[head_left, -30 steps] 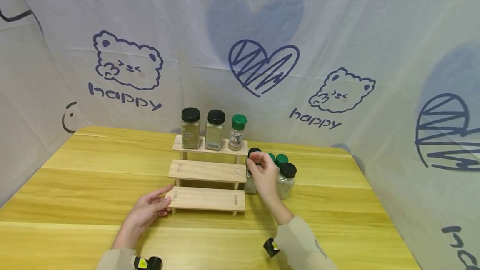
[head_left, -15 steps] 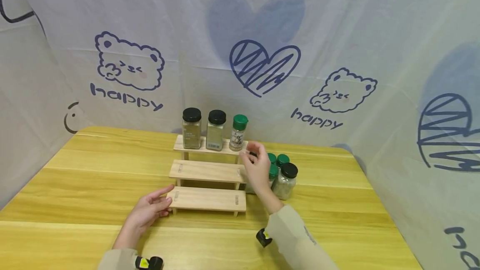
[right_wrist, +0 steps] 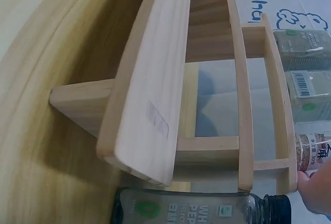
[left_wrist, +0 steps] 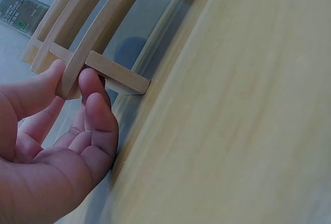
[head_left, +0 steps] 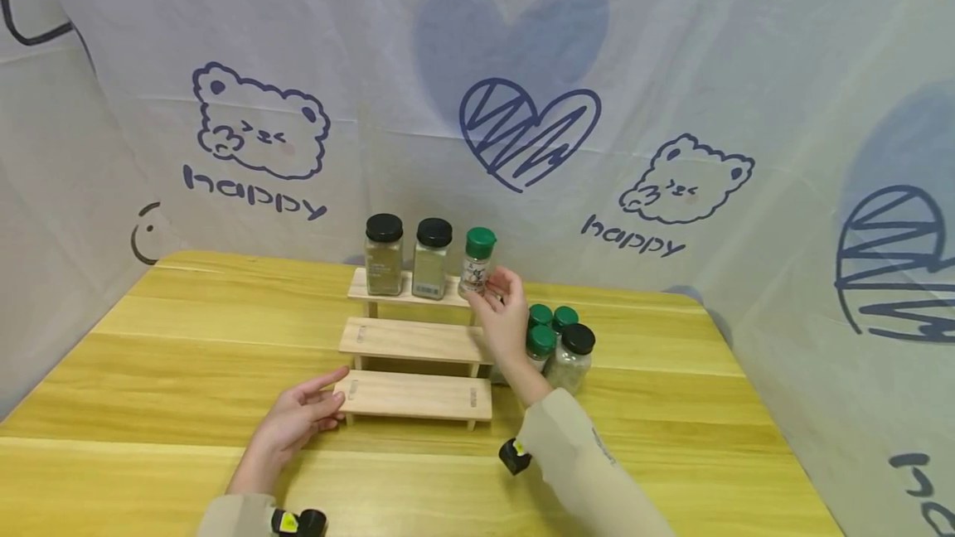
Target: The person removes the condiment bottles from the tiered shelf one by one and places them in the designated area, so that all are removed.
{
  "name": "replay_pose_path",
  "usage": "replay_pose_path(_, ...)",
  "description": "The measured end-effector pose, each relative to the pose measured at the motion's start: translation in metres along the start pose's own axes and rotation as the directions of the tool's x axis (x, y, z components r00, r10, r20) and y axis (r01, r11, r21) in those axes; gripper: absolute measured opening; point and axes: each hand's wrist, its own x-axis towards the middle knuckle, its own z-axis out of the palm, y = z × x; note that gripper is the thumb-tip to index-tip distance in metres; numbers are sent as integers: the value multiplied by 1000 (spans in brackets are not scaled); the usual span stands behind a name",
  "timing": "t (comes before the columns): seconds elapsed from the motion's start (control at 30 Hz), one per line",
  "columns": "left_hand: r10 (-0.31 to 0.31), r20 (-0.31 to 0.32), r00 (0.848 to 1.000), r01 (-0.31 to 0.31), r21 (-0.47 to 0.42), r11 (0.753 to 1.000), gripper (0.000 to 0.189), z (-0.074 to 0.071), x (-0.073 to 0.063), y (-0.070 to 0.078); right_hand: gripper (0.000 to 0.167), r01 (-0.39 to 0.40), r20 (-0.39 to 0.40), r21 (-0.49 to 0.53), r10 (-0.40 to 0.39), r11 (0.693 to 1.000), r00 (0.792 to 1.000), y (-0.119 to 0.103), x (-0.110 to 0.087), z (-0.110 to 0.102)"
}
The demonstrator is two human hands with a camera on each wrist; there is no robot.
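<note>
A three-step wooden rack (head_left: 418, 394) stands on the table. My left hand (head_left: 289, 425) pinches the left end of its lowest step, thumb on top and fingers curled underneath, as the left wrist view shows. On the top step stands a small green-capped spice shaker (head_left: 480, 251), upright. My right hand (head_left: 503, 317) has its thumb and fingers around the lower part of that shaker, hiding its base. Left of it on the same step are two black-lidded spice jars, one darker (head_left: 384, 259) and one paler (head_left: 430, 262).
Right of the rack stand several more containers: green-capped shakers (head_left: 540, 341) and a black-lidded jar (head_left: 573, 359). Another black-capped jar (right_wrist: 191, 207) lies close against the rack's side in the right wrist view. A printed cloth (head_left: 418, 181) hangs behind the table (head_left: 186, 355).
My right hand has moved left and up from beside the containers at the right to the green-capped shaker on the top step. My left hand has stayed at the lowest step.
</note>
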Motion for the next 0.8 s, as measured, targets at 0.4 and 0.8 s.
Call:
replay_pose_path(0.4,-4,1,1000,4,-12,1000,53,1,-1,1,50,-61,-16,-19,61,998,998,-16,4,7)
replay_pose_path(0.8,-13,-5,1000,13,-15,1000,52,1,-1,2,55,-68,14,-45,69,997,998,6,13,6)
